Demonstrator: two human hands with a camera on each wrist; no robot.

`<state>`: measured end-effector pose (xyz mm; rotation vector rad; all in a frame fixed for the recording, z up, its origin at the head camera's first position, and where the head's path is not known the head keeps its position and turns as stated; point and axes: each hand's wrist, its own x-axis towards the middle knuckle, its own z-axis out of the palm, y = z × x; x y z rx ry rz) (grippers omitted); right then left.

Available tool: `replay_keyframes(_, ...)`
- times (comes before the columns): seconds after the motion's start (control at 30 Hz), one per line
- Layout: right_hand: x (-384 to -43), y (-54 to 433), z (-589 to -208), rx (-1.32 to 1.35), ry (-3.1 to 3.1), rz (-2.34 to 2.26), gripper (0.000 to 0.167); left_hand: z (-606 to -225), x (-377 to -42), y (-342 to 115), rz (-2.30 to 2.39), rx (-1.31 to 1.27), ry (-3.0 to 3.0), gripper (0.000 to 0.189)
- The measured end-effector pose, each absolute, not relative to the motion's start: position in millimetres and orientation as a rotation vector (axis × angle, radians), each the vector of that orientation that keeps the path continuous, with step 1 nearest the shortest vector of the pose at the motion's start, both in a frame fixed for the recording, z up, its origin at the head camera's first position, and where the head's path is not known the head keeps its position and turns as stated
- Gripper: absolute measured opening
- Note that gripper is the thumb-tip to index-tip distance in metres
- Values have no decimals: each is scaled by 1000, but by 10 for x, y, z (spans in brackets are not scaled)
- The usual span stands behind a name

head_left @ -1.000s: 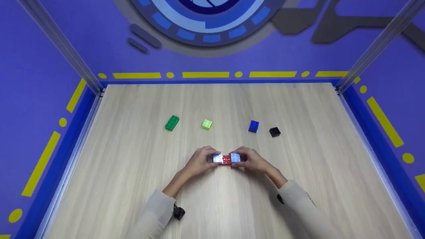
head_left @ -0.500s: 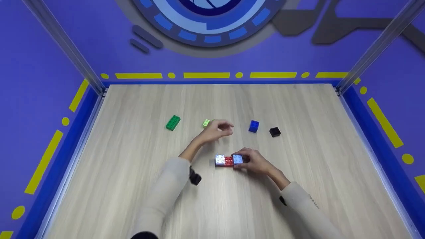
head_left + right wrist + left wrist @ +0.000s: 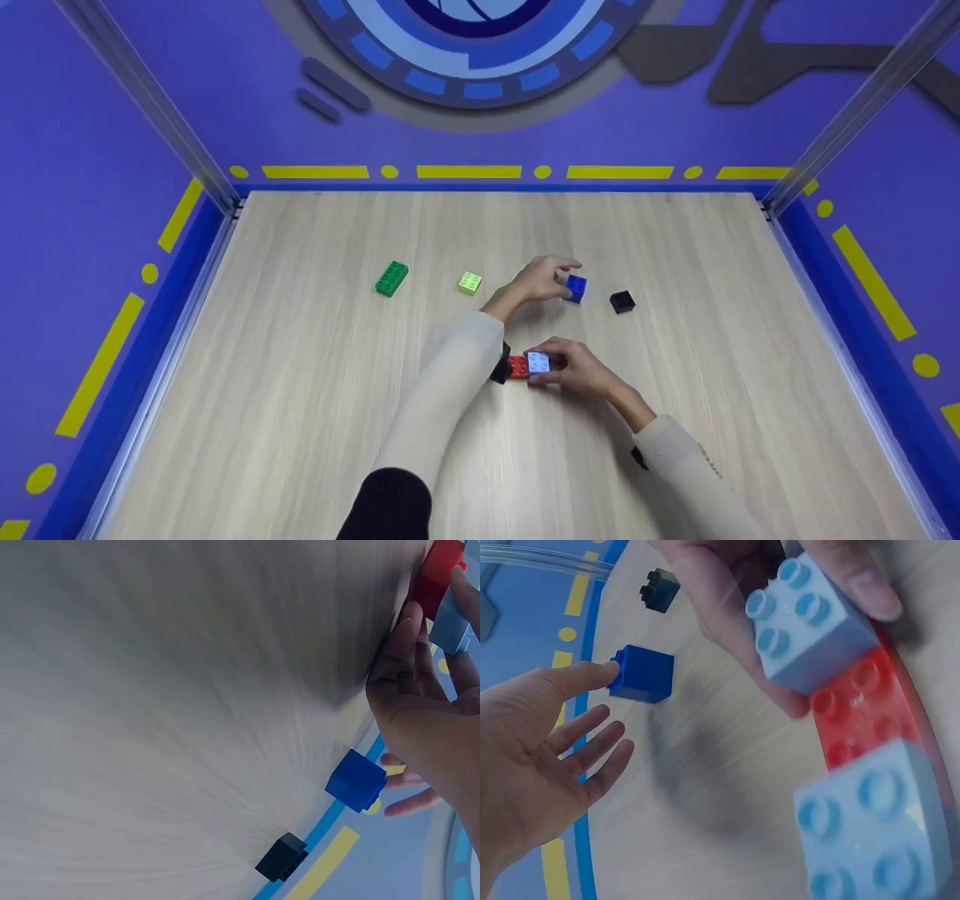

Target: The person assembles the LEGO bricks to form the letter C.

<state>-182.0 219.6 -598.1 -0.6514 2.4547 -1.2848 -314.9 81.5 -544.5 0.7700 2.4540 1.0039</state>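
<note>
My right hand (image 3: 579, 367) pinches the light blue brick (image 3: 538, 362) mounted on one end of a long red brick (image 3: 518, 367). At the red brick's other end sits a second light blue brick (image 3: 874, 814), which the left arm covers in the head view. Farther out, my left hand (image 3: 538, 280) is spread beside a dark blue brick (image 3: 576, 289). One of its digits overlaps the studded end of that brick in the left wrist view, and the other fingers are loosely extended. Nothing is gripped in this hand.
A small black brick (image 3: 622, 302) lies right of the dark blue one. Toward the left are a lime green brick (image 3: 469, 283) and a longer green brick (image 3: 391, 278). Patterned blue walls (image 3: 480, 142) border the wooden table (image 3: 300, 360) at the back and sides.
My left hand has let go of the red and light blue bricks and moved forward and right to the dark blue brick. The right hand has stayed on the joined bricks.
</note>
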Motion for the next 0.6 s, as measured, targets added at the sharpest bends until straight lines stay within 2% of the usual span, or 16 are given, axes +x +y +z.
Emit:
replay_keyframes(0.43,-1834,2153,-5977,-670,2446,-1297,39,-5462,-3122,890,840,790,2550,27)
replay_keyframes(0.6,-1829,2194,-6004,-672,2443,-1300,41,-5462,-3103,805,855,780,2498,27)
